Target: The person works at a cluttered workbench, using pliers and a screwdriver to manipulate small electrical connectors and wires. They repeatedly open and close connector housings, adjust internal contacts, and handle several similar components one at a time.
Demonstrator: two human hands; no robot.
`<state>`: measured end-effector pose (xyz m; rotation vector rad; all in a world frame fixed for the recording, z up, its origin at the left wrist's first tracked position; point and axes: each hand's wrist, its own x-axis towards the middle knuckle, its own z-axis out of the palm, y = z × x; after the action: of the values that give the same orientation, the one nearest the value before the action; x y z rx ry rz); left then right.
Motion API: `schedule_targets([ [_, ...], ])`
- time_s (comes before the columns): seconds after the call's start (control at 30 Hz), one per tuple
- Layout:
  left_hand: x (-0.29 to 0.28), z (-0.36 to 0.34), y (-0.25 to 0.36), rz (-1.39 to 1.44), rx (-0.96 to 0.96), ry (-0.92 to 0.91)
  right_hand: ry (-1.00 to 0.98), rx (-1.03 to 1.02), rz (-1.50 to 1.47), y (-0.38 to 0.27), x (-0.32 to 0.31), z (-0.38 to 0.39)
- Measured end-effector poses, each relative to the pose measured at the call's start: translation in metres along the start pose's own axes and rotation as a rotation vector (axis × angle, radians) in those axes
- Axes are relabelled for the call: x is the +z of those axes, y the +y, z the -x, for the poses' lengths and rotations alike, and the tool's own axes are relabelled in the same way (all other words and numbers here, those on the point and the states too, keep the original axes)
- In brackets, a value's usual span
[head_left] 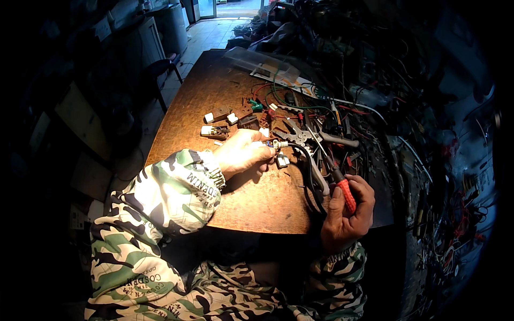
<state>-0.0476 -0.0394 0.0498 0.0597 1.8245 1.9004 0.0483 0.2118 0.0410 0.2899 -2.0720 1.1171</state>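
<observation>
My left hand (243,152) is closed on a small pale connector (278,144) over the middle of the wooden table. A black cable (302,151) runs out of the connector and curves down to the right. In my right hand (349,222) is a screwdriver (346,197) with a red handle, its shaft slanting up and left. Its tip is apart from the connector. Grey wire strippers (297,135) lie just beyond, handles spread. Beside my left fingers is a small white and dark block (282,160); several similar brown and white parts (214,130) lie past that hand.
The wooden table (257,214) is brightly lit at its near left. Thin wires, tools and a clear plastic tray (262,61) lie toward its far right. A dense tangle of cables (450,224) fills the right side. A dark stool (159,68) stands at the far left.
</observation>
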Motion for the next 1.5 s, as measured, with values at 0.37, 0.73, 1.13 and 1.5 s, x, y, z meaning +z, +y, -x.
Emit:
schedule_targets([
  [0.37,-0.001,0.011,0.003,-0.097,-0.026,0.111,-0.159,-0.095,-0.058,-0.040,0.007,-0.001],
  [0.73,0.002,-0.002,-0.009,-0.205,0.056,0.086,-0.209,-0.156,0.064,-0.045,0.009,-0.003],
  [1.13,0.006,-0.003,-0.012,-0.376,0.141,0.171,-0.232,-0.348,0.167,-0.056,0.012,-0.005],
  [1.5,0.011,0.005,-0.006,-0.354,0.138,0.188,-0.177,-0.348,0.266,-0.060,0.016,-0.003],
])
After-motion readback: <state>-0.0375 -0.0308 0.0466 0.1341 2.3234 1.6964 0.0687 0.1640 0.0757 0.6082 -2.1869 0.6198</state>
